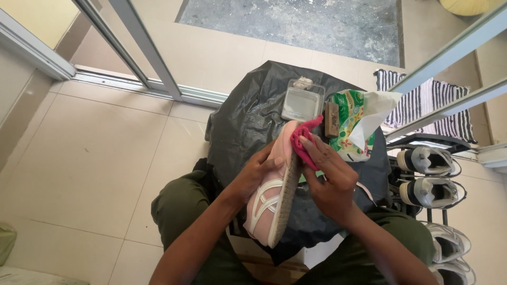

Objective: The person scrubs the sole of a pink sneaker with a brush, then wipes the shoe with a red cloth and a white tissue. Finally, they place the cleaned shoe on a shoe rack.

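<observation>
Hands both on a pink shoe (270, 203) held on edge over the lap, sole turned toward the right hand. Left hand (257, 171) is wrapped around the upper from its own side, fingers closed on the toe end, thumb up by the sole rim. Right hand (328, 177) is clamped on a bunched pink cloth (304, 141), fingertips pressing it onto the sole edge near the toe. Under both hands: black plastic sheet (248, 116) draped over a round surface. Just beyond the right hand's fingertips, a small brown brush block (331, 120) lies on the sheet, touching a green patterned packet (355, 122) with a white flap open. Beyond the cloth, a clear plastic tray (302, 100), something pale at its far edge, can't tell what. Off to the right hand's outer side, a shoe rack (429, 141) with grey-white sneakers (430, 191), and past it a striped mat (433, 103) on the tile floor.
</observation>
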